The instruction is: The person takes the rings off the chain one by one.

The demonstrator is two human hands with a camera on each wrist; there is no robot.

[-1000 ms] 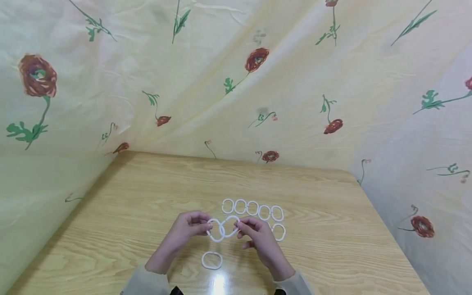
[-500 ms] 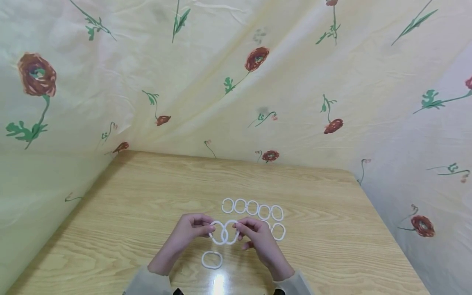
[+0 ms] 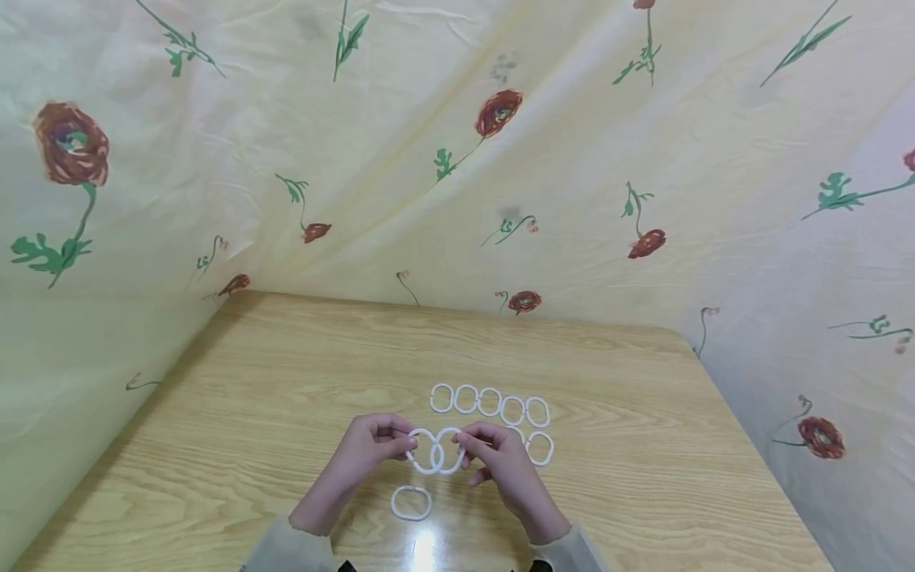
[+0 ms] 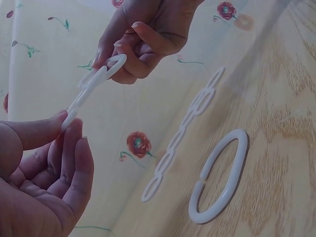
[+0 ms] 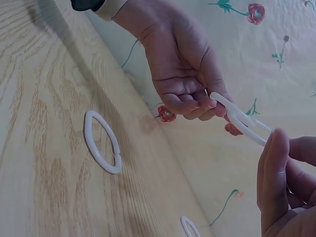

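My left hand [image 3: 379, 442] pinches a white plastic C-shaped link [image 3: 423, 430] between thumb and fingers. My right hand [image 3: 496, 456] pinches a second white link [image 3: 449, 429] the same way. Above the table the two links overlap and look hooked through each other. The left wrist view shows them nearly edge-on between the left hand [image 4: 54, 182] and the right hand [image 4: 153, 37]. One loose link [image 3: 394, 506] with a small gap in its side lies flat below the hands. In the right wrist view this loose link [image 5: 89, 132] sits left of both hands.
Several more white links [image 3: 466, 387] lie in a row beyond the hands on the wooden table [image 3: 322, 357]. Another link [image 3: 551, 449] lies right of the right hand, beside one partly hidden by it. Flowered cloth [image 3: 400, 199] hangs behind and around the table.
The left hand has shifted slightly right and the held links have come lower and more level, overlapping more. Between half a second ago and now almost nothing moves.
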